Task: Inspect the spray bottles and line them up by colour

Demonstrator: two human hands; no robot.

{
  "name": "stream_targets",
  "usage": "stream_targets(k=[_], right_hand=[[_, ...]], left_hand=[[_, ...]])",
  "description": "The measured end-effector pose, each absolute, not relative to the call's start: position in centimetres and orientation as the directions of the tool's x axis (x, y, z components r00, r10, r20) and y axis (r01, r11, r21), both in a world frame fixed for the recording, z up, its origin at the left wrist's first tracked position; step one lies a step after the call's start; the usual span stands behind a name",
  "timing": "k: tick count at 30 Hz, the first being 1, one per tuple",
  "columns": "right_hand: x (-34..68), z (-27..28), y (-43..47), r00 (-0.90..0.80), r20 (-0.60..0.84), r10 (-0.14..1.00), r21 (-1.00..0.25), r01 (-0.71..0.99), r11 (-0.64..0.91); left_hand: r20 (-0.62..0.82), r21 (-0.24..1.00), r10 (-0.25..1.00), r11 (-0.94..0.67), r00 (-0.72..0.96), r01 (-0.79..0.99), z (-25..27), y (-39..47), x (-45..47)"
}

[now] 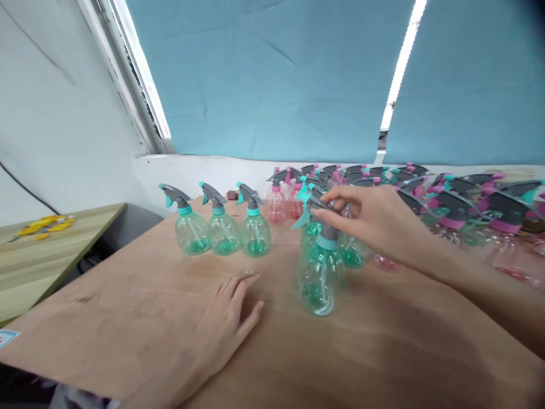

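Pinching green spray bottle [326, 278] by trigger head [329, 230], right hand [370, 213] points 10 o'clock; left hand [227, 318] outstretched, palm-down, toward 1 o'clock.

Glossy see-through plastic spray bottles [320, 284], smooth plastic spray heads [214, 194], matt wood-look worktop [140, 307], creased cloth-like blue blind [272, 85], matt wall [55, 108]

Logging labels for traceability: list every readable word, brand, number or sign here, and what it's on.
Nothing readable.
Sticker on the wooden table, left picture edge: cut off; a small reddish mark, too blurred to read.
Green spray bottle at the right hand: no text visible.
Three green bottles, left: none visible.
Crowded bottles, right: none legible.
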State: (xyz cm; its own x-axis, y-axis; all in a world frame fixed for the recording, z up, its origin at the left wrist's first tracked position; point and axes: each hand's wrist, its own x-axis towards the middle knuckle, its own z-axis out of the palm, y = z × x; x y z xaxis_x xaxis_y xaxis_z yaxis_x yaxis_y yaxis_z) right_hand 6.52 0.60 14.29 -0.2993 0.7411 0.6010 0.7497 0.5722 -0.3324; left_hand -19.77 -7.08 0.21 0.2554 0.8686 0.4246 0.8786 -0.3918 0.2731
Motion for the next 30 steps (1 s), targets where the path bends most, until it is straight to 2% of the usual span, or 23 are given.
stream_targets(k=[5, 10, 14, 19, 24, 30], right_hand=[[8.3, 11.9, -0.2, -0.324, 0.597, 0.734, -0.253, 0.792, 0.556], [9.4, 11.7, -0.5, -0.304, 0.554, 0.775, -0.265, 0.818, 0.510], [9.8, 11.4, -0.5, -0.328, 0.522, 0.787, -0.288, 0.801, 0.525], [10.5, 10.9, -0.6, -0.347, 0.402, 0.847, -0.436, 0.741, 0.511], [12.3, 10.1, -0.1, -0.381, 0.314, 0.869, -0.572, 0.655, 0.494], [14.1, 8.0, 1.3, -0.512, 0.311, 0.801, -0.698, 0.449, 0.558]], left_hand=[[0.331, 0.363, 0.916, -0.345, 0.226, 0.866, 0.4, -6.8, -18.7], [0.260, 0.365, 0.936, -0.324, 0.239, 0.872, 1.7, -6.8, -15.9], [0.217, 0.451, 0.950, -0.303, 0.226, 0.839, 2.3, -6.9, -13.7], [0.247, 0.616, 0.938, -0.344, 0.241, 0.709, 1.3, -6.1, -11.6], [0.259, 0.637, 0.906, -0.420, 0.334, 0.646, 0.7, -4.5, -9.7], [0.220, 0.666, 0.919, -0.386, 0.326, 0.638, 0.1, -3.0, -7.7]])
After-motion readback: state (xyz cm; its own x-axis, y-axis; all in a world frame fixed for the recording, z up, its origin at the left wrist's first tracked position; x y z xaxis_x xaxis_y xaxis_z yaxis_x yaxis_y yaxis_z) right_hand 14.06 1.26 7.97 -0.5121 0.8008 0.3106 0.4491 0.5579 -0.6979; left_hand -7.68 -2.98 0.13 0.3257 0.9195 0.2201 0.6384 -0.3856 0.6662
